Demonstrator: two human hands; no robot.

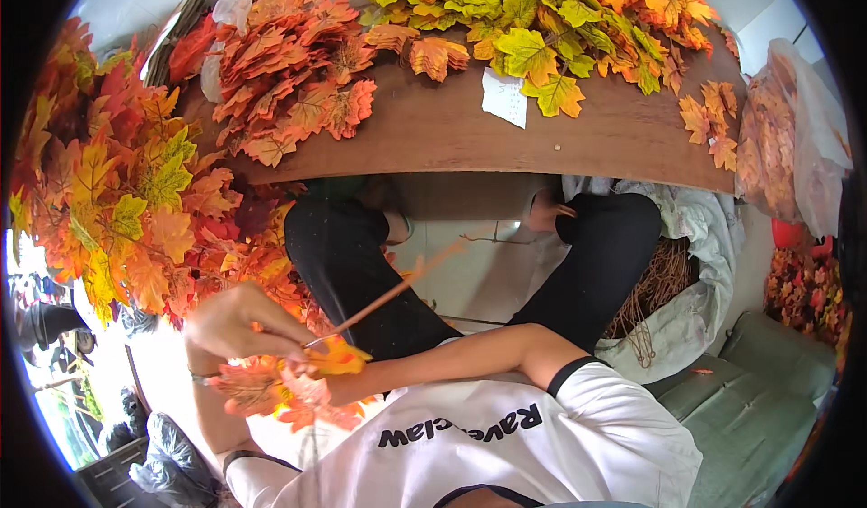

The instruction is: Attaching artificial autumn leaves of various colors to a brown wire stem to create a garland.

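Note:
My left hand [246,324] is at the lower left, its fingers closed on the lower end of a thin brown stem [384,298]. The stem slants up and to the right over my lap, its far tip blurred. My right forearm crosses my body, and my right hand [343,385] appears closed around a spray of orange and yellow artificial maple leaves [312,401]. These leaves hide most of its fingers. Both hands are close together, with leaves around and beneath the left one. Whether the stem is joined to the leaves, I cannot tell.
A brown table [433,138] ahead bears piles of red-orange leaves [289,74] and green-yellow leaves [533,52]. Leafy branches [135,192] crowd the left. A white sack [704,300] of brown stems [657,287] stands by my right knee. A plastic bag [772,138] hangs at right.

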